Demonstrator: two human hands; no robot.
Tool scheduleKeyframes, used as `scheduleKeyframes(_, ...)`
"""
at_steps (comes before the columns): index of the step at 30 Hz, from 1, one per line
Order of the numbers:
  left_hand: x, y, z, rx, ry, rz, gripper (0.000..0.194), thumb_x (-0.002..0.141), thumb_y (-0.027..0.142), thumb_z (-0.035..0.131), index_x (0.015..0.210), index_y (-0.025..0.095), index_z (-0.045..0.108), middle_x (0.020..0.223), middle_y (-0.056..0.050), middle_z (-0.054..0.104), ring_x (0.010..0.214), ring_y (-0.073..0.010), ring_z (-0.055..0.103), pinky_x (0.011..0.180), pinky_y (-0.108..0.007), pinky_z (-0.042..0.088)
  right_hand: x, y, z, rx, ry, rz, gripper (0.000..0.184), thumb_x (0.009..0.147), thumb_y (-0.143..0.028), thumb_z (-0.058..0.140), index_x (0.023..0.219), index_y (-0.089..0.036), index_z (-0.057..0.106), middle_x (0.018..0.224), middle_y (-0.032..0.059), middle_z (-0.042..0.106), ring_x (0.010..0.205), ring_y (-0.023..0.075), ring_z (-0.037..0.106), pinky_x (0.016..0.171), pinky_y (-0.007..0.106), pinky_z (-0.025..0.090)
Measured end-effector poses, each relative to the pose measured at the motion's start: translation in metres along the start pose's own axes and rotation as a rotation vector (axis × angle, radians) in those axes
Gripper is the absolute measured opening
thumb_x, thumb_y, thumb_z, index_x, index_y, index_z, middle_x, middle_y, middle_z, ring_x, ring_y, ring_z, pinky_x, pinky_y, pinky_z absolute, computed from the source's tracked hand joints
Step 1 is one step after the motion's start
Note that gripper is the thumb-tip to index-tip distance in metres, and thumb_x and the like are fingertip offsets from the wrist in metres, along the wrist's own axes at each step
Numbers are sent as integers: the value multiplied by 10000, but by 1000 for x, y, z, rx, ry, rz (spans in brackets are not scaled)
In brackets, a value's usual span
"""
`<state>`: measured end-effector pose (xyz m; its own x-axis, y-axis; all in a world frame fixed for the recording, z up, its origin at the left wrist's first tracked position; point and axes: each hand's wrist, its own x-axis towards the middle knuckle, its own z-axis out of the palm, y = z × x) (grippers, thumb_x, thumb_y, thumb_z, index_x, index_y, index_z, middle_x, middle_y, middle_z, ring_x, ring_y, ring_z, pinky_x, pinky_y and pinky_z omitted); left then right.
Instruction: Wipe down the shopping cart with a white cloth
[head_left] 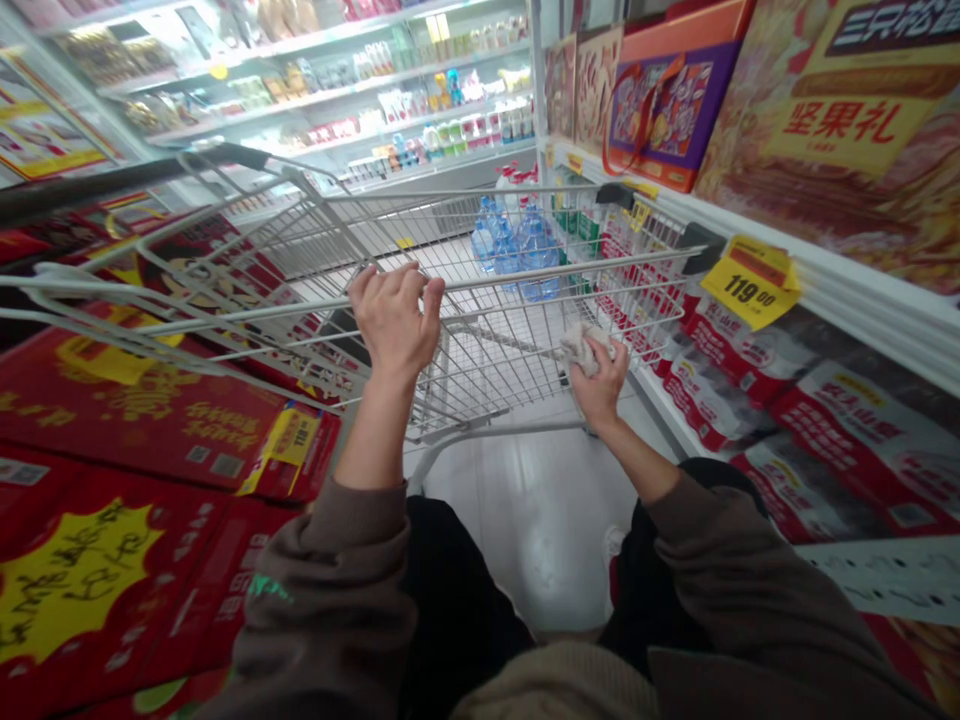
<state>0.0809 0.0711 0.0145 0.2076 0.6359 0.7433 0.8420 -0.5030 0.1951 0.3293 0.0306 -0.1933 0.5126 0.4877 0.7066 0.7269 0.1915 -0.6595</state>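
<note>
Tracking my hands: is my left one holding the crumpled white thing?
No, your left hand grips the cart's wire rim; your right hand holds the crumpled white thing.

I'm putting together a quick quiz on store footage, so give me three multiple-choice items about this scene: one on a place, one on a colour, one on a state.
1. Where is the yellow 119.00 price tag?
A) On the white shelf edge
B) On the floor
C) In the left hand

2. What colour are the stacked boxes at lower left?
A) Green
B) Red
C) Blue

3. What is in the right hand?
A) A water bottle
B) Nothing
C) A crumpled pale tissue or cloth

Answers:
1. A, the tag hangs from that edge, beside the shopping cart.
2. B, they are red with yellow labels.
3. C, it is bunched in the fingers against the cart's wires.
</note>
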Motion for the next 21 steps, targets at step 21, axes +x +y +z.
scheduleKeyframes(21, -1, 1, 0, 38, 21, 21, 501, 1025, 617, 295, 952, 273, 652, 1255, -54, 731, 1219, -261, 609, 1217, -501, 243, 6, -9, -3, -27, -41, -4, 379, 746, -170, 633, 1106, -225, 739, 1208, 110, 559, 1173, 264, 528, 1065, 475, 459)
